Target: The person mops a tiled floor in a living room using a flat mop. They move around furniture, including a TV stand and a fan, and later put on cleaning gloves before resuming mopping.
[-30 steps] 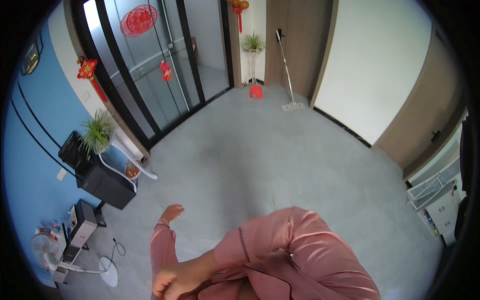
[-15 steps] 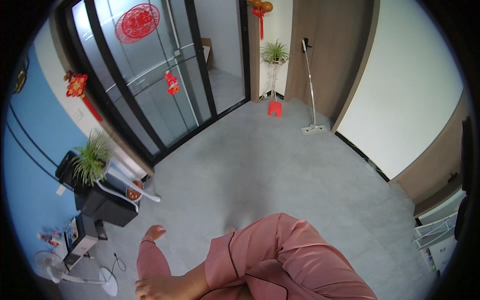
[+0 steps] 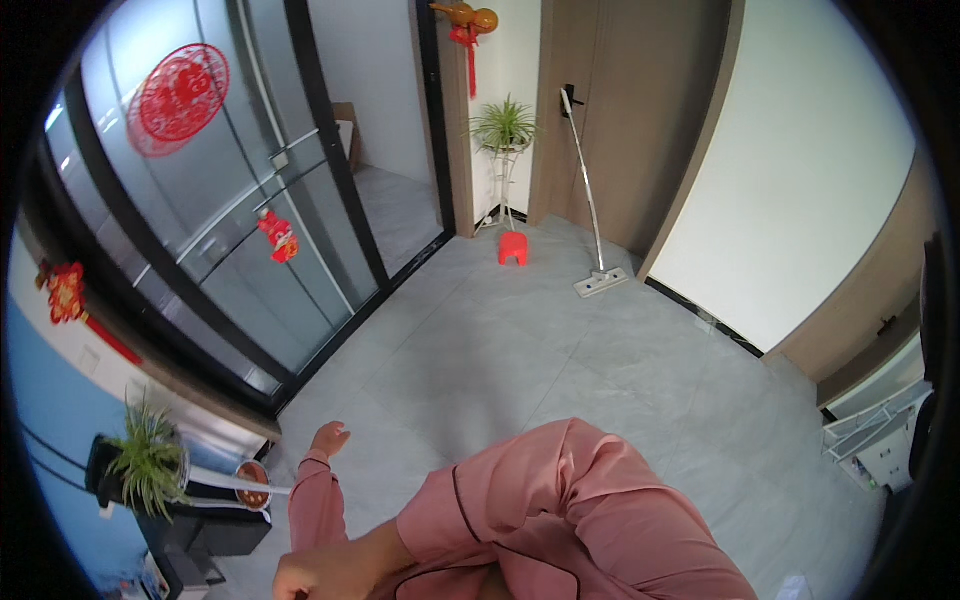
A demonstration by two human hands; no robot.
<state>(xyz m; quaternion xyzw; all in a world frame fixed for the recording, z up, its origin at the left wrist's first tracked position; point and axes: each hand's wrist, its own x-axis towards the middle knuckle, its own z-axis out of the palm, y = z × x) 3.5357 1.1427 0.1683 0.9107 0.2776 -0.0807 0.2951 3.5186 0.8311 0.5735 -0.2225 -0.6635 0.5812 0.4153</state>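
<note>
My left hand (image 3: 330,438) hangs out to the left over the grey floor, its fingers loosely bent and nothing in them. A pink sleeve (image 3: 316,500) with dark piping covers that arm down to the wrist. Bent across my body, my right arm in its pink sleeve (image 3: 560,470) fills the lower middle. My right hand (image 3: 315,572) is curled over the left sleeve, near the lower edge. Its fingertips are cut off from sight, so what they grip is unclear.
A flat mop (image 3: 590,200) leans on a brown door (image 3: 640,120). Left of it stand a red stool (image 3: 513,248) and a potted plant (image 3: 505,128). A black-framed glass sliding door (image 3: 300,290) is partly open. Another plant (image 3: 150,460) is at left; a white rack (image 3: 865,425) at right.
The view has swung, so the glass door and plants sit further left and lower. The fan at lower left has left the picture. My right hand stays by the left sleeve.
</note>
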